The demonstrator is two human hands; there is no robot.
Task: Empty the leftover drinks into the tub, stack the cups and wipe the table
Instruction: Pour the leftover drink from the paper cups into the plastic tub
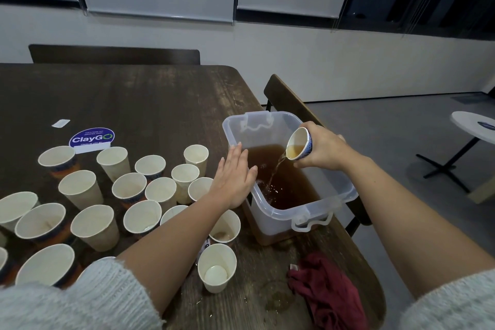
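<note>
A clear plastic tub [339, 188] stands at the table's right edge, partly filled with brown liquid. My right hand [325, 151] grips a tilted paper cup [297, 143] over the tub, and brown drink streams from it into the tub. My left hand [233, 179] lies flat with straight fingers against the tub's left rim. Several paper cups [128, 190] stand upright on the table to the left; a few hold dregs. One cup [217, 268] stands near the front, between my arms. A dark red cloth [325, 289] lies crumpled in front of the tub.
The dark wooden table [139, 99] carries a round "ClayGO" sticker [92, 137] and a small white label [60, 123]. Chair backs stand at the far side [115, 54] and right side [289, 100]. A wet patch marks the table near the cloth. A white side table [474, 126] stands at far right.
</note>
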